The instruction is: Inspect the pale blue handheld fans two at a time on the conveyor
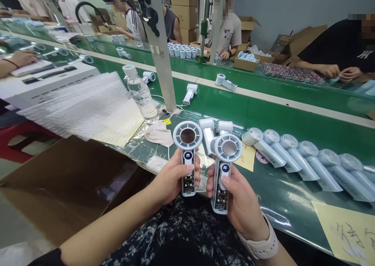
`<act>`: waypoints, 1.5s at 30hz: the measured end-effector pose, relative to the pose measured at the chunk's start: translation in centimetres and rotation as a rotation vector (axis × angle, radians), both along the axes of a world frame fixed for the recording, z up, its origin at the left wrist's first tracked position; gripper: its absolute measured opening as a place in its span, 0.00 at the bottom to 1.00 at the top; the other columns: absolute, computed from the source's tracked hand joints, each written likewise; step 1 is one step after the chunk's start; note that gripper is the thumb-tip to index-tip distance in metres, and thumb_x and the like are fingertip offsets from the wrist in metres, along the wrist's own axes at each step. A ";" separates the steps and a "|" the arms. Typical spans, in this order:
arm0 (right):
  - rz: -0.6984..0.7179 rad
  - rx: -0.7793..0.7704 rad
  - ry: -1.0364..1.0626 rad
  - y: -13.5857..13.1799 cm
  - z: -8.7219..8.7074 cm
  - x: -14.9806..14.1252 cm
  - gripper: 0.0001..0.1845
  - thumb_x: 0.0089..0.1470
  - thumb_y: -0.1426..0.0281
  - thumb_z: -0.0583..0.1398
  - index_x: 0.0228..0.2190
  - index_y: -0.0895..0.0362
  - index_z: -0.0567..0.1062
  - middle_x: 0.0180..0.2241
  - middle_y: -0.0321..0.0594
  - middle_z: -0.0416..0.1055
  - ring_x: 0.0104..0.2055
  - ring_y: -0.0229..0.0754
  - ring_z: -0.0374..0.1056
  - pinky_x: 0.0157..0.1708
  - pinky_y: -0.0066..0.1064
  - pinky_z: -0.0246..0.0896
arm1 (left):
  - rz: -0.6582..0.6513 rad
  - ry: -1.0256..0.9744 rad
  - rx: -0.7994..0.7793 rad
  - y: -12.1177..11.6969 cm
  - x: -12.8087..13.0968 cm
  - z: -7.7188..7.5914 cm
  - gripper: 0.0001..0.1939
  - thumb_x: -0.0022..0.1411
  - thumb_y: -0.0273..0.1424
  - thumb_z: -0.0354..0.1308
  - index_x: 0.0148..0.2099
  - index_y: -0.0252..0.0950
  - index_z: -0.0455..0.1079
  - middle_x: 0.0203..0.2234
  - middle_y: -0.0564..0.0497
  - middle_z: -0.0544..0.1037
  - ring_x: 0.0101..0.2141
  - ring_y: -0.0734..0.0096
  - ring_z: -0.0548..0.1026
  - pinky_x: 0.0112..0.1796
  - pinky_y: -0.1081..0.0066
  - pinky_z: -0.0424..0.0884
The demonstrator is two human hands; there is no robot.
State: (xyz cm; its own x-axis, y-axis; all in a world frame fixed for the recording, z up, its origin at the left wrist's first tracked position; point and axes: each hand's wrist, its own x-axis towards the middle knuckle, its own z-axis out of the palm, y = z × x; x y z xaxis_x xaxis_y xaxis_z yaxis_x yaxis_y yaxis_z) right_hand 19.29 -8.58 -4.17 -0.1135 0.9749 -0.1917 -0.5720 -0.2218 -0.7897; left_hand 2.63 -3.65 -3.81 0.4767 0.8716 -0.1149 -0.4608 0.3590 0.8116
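Observation:
My left hand (172, 176) is wrapped round the handle of a light-blue handheld fan (188, 156), its thumb on the front button piece. A second handheld fan (225, 170) of the same kind is gripped in my right hand (241, 191), thumb also on the front. Both fans stand upright side by side over the table's front edge, slightly apart. Each small display reads 20, and circuit parts show through the dark handle fronts. Just behind them, more fans (208, 135) lie on the table. To the right is a slanted row of several fans (269, 150).
A water bottle (142, 98) and a cloth mask (159, 134) lie left of centre, near bubble-wrap sheets (88, 106). A metal post (161, 51) rises from the table. Beyond runs a green conveyor (263, 106) carrying fans; several people work across it. A cardboard box (58, 180) sits below left.

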 end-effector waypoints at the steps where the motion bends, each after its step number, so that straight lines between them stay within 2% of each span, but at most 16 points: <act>1: 0.019 0.008 -0.007 0.0 -0.1 0.0 0.13 0.53 0.60 0.67 0.36 0.56 0.77 0.28 0.36 0.74 0.27 0.36 0.67 0.28 0.26 0.67 | -0.014 0.007 0.005 0.0 -0.1 -0.1 0.18 0.54 0.37 0.68 0.41 0.37 0.65 0.30 0.55 0.71 0.26 0.75 0.70 0.29 0.72 0.69; 6: 0.038 0.063 -0.036 -0.1 -0.1 0.1 0.14 0.53 0.59 0.68 0.37 0.55 0.77 0.29 0.36 0.73 0.28 0.37 0.67 0.30 0.28 0.67 | -0.040 0.057 0.084 -0.1 -0.5 0.2 0.20 0.53 0.37 0.69 0.41 0.36 0.64 0.30 0.54 0.71 0.28 0.74 0.70 0.30 0.71 0.68; 10: 0.029 0.044 -0.046 -0.1 0.2 -0.2 0.14 0.53 0.59 0.67 0.37 0.55 0.77 0.30 0.37 0.73 0.29 0.38 0.67 0.31 0.30 0.67 | -0.041 0.043 0.104 -0.2 -0.2 0.5 0.17 0.58 0.36 0.66 0.41 0.38 0.62 0.27 0.55 0.71 0.28 0.73 0.69 0.30 0.70 0.68; 14: 0.015 0.030 -0.030 -0.3 0.1 -0.3 0.13 0.52 0.60 0.67 0.36 0.55 0.77 0.30 0.37 0.73 0.28 0.38 0.66 0.30 0.30 0.66 | -0.034 0.041 0.094 -0.3 0.0 0.2 0.16 0.58 0.36 0.66 0.42 0.37 0.62 0.27 0.55 0.71 0.28 0.73 0.69 0.30 0.70 0.67; 21: 0.033 0.036 -0.068 -0.5 0.2 0.0 0.11 0.54 0.60 0.65 0.35 0.53 0.75 0.28 0.37 0.72 0.29 0.43 0.67 0.30 0.35 0.65 | -0.026 0.090 0.085 -0.2 -0.2 -0.3 0.18 0.55 0.36 0.66 0.42 0.37 0.62 0.33 0.53 0.72 0.28 0.72 0.71 0.31 0.69 0.67; 27: -0.058 -0.001 -0.120 -0.1 -0.2 -0.1 0.15 0.51 0.59 0.67 0.34 0.56 0.74 0.31 0.36 0.71 0.25 0.37 0.65 0.25 0.30 0.64 | -0.026 0.246 0.148 0.0 -0.3 -0.3 0.15 0.60 0.36 0.61 0.45 0.36 0.61 0.30 0.50 0.76 0.31 0.66 0.75 0.34 0.65 0.69; 31: -0.091 -0.038 -0.068 0.0 -0.6 -0.2 0.20 0.51 0.60 0.68 0.42 0.54 0.71 0.32 0.36 0.72 0.24 0.36 0.66 0.21 0.28 0.62 | -0.040 0.253 0.127 0.0 -0.2 -0.5 0.17 0.61 0.39 0.61 0.46 0.37 0.60 0.30 0.51 0.75 0.29 0.67 0.74 0.32 0.66 0.69; 34: -0.112 -0.030 -0.047 0.0 -0.8 -0.3 0.22 0.52 0.61 0.67 0.46 0.52 0.68 0.32 0.35 0.73 0.23 0.36 0.66 0.21 0.27 0.61 | -0.030 0.235 0.114 0.0 -0.3 -0.7 0.15 0.60 0.38 0.61 0.43 0.37 0.60 0.29 0.53 0.74 0.26 0.69 0.72 0.30 0.67 0.69; 38: -0.099 -0.027 -0.031 -0.1 -0.7 -0.4 0.20 0.53 0.59 0.67 0.43 0.52 0.68 0.32 0.35 0.75 0.23 0.36 0.68 0.22 0.27 0.63 | -0.004 0.259 0.141 0.0 -0.6 -1.0 0.13 0.60 0.36 0.61 0.43 0.37 0.62 0.32 0.54 0.73 0.26 0.71 0.71 0.31 0.67 0.68; 42: -0.083 -0.039 0.000 0.0 -0.6 -0.2 0.18 0.55 0.53 0.65 0.34 0.55 0.70 0.30 0.37 0.76 0.19 0.35 0.67 0.21 0.27 0.64 | -0.016 0.337 0.161 0.1 -0.8 -0.7 0.13 0.61 0.35 0.59 0.44 0.37 0.63 0.35 0.51 0.74 0.30 0.67 0.75 0.34 0.65 0.68; 45: -0.106 -0.100 0.054 0.1 -0.6 -0.1 0.22 0.54 0.50 0.65 0.34 0.57 0.76 0.31 0.41 0.79 0.24 0.38 0.71 0.28 0.30 0.70 | -0.029 0.395 0.134 0.1 -0.6 -0.2 0.14 0.60 0.34 0.61 0.44 0.37 0.61 0.35 0.50 0.75 0.30 0.65 0.76 0.35 0.64 0.70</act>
